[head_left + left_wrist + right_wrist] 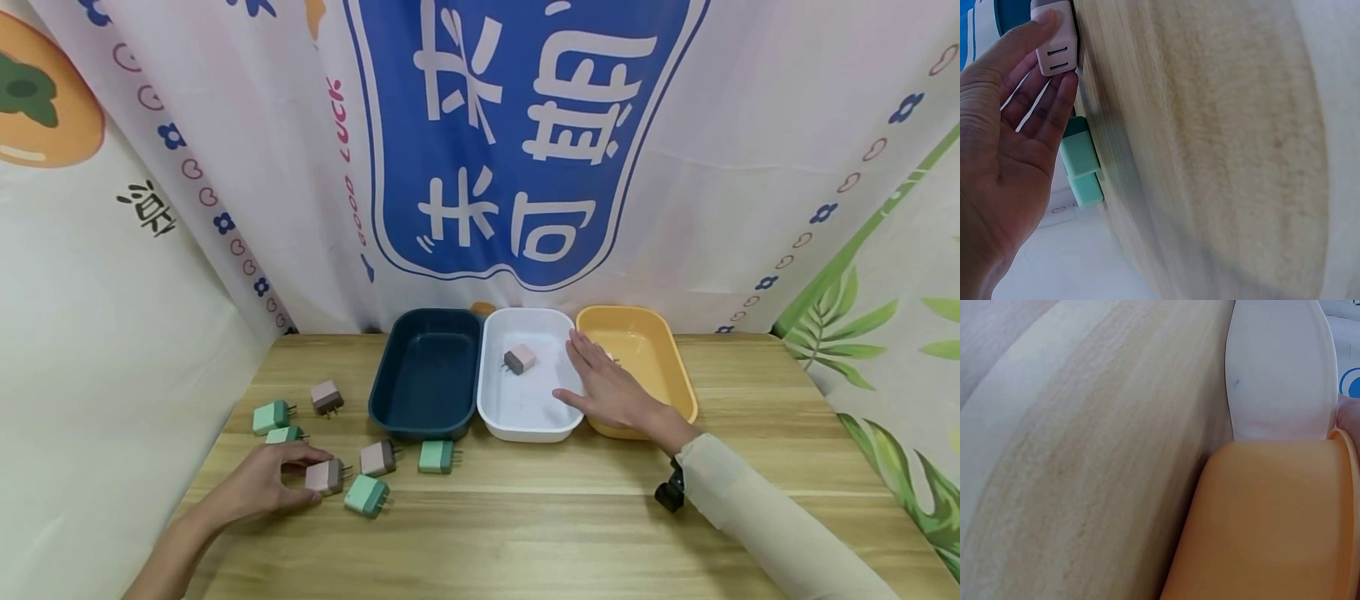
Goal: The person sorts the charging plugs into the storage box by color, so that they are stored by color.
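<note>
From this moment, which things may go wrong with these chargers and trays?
The left hand pinches a pink charger with thumb and fingers, so it could slip.

A green charger lies close beside it and might get knocked when the pink one moves.

The right hand spreads across where the white tray and yellow tray meet; pressing there might tilt or shift them, though contact is unclear.

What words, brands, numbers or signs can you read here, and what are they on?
"未来可期": white, sideways, on the blue panel.
"GOOD LUCK": red, sideways, on the white hanging cloth.
Black character on the left cloth: too unclear to read.
Blue mark on the white tray: too blurred.
Wall chargers: no legible text.
</note>
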Demonstrator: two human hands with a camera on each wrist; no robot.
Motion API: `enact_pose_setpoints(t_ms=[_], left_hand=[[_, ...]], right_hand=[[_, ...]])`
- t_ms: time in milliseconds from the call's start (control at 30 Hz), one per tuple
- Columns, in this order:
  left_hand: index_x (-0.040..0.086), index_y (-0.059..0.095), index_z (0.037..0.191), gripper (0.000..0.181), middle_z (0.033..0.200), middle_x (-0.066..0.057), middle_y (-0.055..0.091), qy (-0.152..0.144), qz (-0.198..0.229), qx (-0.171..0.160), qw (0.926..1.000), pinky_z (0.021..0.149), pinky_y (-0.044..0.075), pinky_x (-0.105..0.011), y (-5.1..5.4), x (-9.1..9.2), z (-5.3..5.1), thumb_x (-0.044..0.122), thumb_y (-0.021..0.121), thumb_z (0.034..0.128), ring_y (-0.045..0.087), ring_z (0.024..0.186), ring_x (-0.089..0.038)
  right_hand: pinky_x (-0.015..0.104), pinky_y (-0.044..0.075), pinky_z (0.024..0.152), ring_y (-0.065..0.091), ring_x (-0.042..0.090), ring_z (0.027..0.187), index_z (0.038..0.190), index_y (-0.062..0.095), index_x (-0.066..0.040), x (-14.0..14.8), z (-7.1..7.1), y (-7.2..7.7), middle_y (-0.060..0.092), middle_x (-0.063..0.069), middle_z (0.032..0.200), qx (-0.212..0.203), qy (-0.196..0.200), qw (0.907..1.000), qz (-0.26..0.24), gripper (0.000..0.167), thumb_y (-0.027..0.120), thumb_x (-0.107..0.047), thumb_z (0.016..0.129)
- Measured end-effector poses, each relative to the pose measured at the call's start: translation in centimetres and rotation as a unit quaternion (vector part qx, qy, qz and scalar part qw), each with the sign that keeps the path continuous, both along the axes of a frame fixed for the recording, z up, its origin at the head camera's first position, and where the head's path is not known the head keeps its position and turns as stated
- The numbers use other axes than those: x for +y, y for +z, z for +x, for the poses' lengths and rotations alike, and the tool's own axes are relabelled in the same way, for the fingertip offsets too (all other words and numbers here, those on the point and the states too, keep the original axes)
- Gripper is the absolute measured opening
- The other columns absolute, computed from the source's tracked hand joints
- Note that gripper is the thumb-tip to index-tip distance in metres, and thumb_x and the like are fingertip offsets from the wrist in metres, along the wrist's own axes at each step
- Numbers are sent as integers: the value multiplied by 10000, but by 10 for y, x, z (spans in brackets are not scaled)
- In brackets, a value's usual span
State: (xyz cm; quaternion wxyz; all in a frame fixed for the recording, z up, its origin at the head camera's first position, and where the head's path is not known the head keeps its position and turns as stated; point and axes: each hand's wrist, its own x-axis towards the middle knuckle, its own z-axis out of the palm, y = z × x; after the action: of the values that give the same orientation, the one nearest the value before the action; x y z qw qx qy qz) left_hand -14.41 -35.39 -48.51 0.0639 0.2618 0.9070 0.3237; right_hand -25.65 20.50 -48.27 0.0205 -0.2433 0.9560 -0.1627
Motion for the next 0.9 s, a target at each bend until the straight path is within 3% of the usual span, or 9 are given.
enact_pose_setpoints(t_ms=[167, 400, 733, 900], left_hand=[[54, 761, 1207, 444, 1119, -46, 761, 4, -54, 143, 9999, 797, 627, -280, 1, 0, 0, 205, 926, 824, 672, 984, -17], [117, 765, 1209, 441, 1111, 28, 762, 250, -139, 395, 9988, 819, 615, -296, 4, -1, 0, 223, 933, 815, 667, 987, -23], [147, 780, 1181, 462, 1129, 13, 781, 422, -285, 1228, 9911, 827, 624, -361, 12, 4, -6, 172, 961, 757, 682, 1020, -63], [133, 780, 1193, 464, 1123, -1, 775, 492, -58, 1386, 9891, 792, 629, -333, 20, 6, -10, 124, 954, 762, 671, 1010, -46]], right_hand=[[594, 168, 1288, 72, 383, 1631, 1673, 126, 24, 0, 0, 0, 3, 170, 1774, 5, 25, 10000, 29, 1038, 437, -729, 1030], [608, 183, 1282, 84, 398, 1627, 1675, 117, 17, 0, 0, 0, -4, 163, 1775, 2, 28, 10000, 36, 1029, 438, -720, 1034], [620, 180, 1278, 71, 399, 1628, 1677, 112, 15, 1, -1, -1, -7, 167, 1775, 5, 16, 10000, 62, 1048, 415, -747, 1026], [608, 179, 1282, 68, 388, 1631, 1678, 108, 10, 1, -1, -1, -13, 157, 1777, -17, 20, 10000, 46, 1044, 416, -745, 1026]])
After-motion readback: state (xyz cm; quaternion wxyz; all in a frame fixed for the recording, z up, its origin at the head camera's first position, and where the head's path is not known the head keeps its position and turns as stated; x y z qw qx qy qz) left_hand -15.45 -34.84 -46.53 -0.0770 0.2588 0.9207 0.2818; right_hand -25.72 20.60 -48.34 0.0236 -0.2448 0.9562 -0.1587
